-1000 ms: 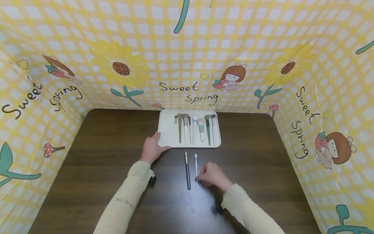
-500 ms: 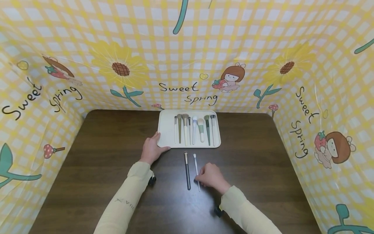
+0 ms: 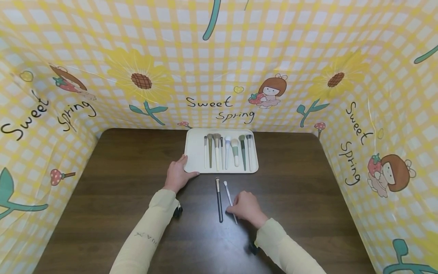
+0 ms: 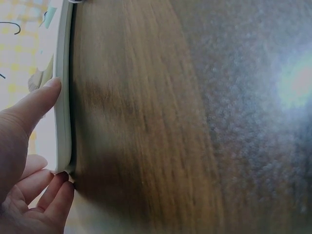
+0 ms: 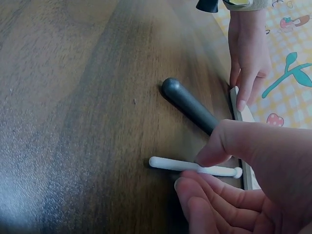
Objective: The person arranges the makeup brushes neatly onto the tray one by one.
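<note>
My left hand [image 3: 176,176] grips the near left corner of a white tray [image 3: 195,150]. In the left wrist view its thumb lies on the tray rim [image 4: 63,112] and the fingers curl at the corner. Below the tray, my right hand [image 3: 248,206] pinches a thin white makeup brush [image 3: 227,191] between thumb and fingers. The brush lies slanted, its bristle end toward the tray. Just left of it on the table is a black-handled makeup brush [image 3: 219,201]. The right wrist view shows the white handle [image 5: 168,164] passing between thumb and fingers.
Several makeup brushes [image 3: 217,154] lie side by side in the tray, bristles toward the back. The dark wooden table [image 3: 137,152] is enclosed at the back and sides by a yellow checked cloth [image 3: 205,76].
The white brush has swung from nearly straight to slanted, its bristle end shifting left toward the black brush. My right hand has moved slightly left. The left hand has stayed at the tray.
</note>
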Motion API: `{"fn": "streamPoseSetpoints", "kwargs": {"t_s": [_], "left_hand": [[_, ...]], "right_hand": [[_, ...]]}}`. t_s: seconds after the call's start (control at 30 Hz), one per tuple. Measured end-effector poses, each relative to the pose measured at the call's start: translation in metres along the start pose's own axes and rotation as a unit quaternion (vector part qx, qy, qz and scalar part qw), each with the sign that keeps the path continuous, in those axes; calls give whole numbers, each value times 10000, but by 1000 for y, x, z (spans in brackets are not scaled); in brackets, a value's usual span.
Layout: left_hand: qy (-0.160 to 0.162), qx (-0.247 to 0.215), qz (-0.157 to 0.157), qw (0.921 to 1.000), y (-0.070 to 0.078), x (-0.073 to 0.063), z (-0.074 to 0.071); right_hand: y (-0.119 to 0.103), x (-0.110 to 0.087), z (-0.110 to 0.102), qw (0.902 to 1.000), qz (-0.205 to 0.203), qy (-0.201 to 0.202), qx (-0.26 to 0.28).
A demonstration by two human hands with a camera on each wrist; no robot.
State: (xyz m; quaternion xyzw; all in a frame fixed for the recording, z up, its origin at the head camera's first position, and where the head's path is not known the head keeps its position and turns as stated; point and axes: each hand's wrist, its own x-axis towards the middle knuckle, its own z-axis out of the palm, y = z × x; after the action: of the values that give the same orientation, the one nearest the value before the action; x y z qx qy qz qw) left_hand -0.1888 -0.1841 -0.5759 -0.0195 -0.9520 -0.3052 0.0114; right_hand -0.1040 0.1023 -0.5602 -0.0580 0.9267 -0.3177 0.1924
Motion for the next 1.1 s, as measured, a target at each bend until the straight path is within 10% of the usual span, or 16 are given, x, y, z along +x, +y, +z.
{"fn": "streamPoseSetpoints", "kwargs": {"t_s": [1.1], "left_hand": [[-10, -24, 12, 10000, 1, -1, 0]], "right_hand": [[-7, 12, -17, 9930, -225, 754, 879]]}}
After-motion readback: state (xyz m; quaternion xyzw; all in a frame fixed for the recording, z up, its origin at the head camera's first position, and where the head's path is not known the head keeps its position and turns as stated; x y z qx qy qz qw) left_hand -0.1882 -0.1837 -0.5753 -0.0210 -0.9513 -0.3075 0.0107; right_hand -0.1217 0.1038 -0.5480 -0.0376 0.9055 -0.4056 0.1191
